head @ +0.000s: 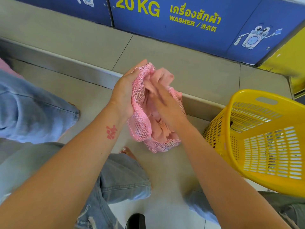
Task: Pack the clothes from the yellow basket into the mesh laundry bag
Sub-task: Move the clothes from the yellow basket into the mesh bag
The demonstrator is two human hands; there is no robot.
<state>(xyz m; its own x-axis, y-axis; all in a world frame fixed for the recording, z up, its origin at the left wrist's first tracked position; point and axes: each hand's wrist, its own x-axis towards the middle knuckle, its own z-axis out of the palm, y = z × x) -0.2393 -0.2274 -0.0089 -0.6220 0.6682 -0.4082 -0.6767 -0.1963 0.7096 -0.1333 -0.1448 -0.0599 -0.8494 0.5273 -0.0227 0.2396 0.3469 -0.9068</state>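
Observation:
A pink mesh laundry bag (142,129) hangs in front of me above the floor. My left hand (125,91) grips the bag's rim on its left side. My right hand (166,104) reaches into the bag's mouth and holds a pink garment (162,76), part of which sticks out above the opening. More pink cloth shows through the mesh lower down. The yellow basket (257,142) stands tilted at the right, close to my right forearm; I see almost nothing inside it.
Blue washer fronts (181,22) with yellow lettering run along the back. A metal step edge (66,63) crosses the tiled floor. Someone's jeans-clad leg (33,106) is at the left. My own jeans and toes (127,151) are below the bag.

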